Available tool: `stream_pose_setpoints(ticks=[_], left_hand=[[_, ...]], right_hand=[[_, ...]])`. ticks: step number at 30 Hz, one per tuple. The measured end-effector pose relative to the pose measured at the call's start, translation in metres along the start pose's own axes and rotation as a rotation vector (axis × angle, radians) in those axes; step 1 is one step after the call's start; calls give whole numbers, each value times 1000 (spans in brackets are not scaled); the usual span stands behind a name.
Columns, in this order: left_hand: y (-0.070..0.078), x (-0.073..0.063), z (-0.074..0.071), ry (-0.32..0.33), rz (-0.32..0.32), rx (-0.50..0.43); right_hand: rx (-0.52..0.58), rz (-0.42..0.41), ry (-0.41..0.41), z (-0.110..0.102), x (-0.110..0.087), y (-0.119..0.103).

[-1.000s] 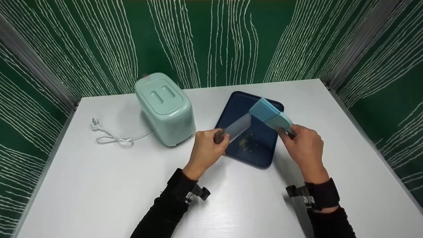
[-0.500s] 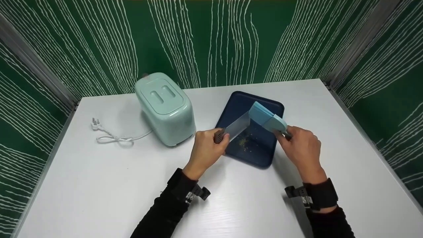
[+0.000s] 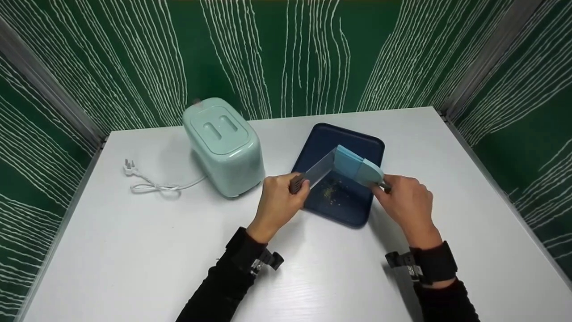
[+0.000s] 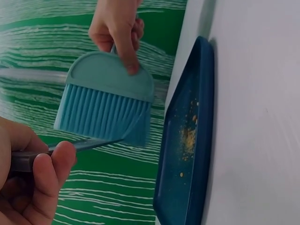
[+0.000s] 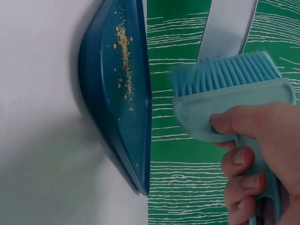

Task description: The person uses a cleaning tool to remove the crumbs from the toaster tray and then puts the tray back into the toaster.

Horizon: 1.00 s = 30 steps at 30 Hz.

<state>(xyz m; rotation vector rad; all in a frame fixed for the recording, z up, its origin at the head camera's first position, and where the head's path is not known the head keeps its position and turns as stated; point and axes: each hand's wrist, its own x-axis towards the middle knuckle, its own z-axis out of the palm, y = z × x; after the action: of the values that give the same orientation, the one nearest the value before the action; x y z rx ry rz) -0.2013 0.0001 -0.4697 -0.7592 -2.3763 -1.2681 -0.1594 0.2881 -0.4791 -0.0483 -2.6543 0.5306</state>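
Observation:
My left hand [image 3: 282, 197] grips the dark handle of a thin, flat metal crumb tray [image 3: 320, 171], holding it tilted over a navy serving tray [image 3: 353, 214]. From the other side my right hand [image 3: 407, 199] holds a light-blue hand brush [image 3: 368, 171] by its handle, thumb pressed on the brush head in the right wrist view. Its bristles [image 5: 229, 70] meet the far end of the crumb tray and overlap it in both wrist views. Tan crumbs [image 4: 188, 140] lie scattered on the navy tray below, most of them in one small patch.
A mint-green toaster [image 3: 232, 156] with a lid stands left of the navy tray. Its white cord [image 3: 163, 187] lies looped on the white table [image 3: 147, 250], ending in a plug [image 3: 129, 167]. Green walls with white streaks [image 3: 313, 58] enclose the back and sides.
The brush has moved down and left along the crumb tray's far end, its head turning to a flatter angle. My left hand and the crumb tray have stayed almost still.

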Motion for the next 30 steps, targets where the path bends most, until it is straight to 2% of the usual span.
stream_pose_setpoints(ticks=[4,7,17,30], left_hand=[[-1,-1,0,7,38,40],[-1,-1,0,7,55,59],[-3,0,2,18,53,49],[-2,-1,2,6,50,23]], right_hand=[[-9,4,8,-3,0,2],[-14,11,44,-5,1,2],[22,4,113,-4,2,-6],[9,20,66,2,1,-4]])
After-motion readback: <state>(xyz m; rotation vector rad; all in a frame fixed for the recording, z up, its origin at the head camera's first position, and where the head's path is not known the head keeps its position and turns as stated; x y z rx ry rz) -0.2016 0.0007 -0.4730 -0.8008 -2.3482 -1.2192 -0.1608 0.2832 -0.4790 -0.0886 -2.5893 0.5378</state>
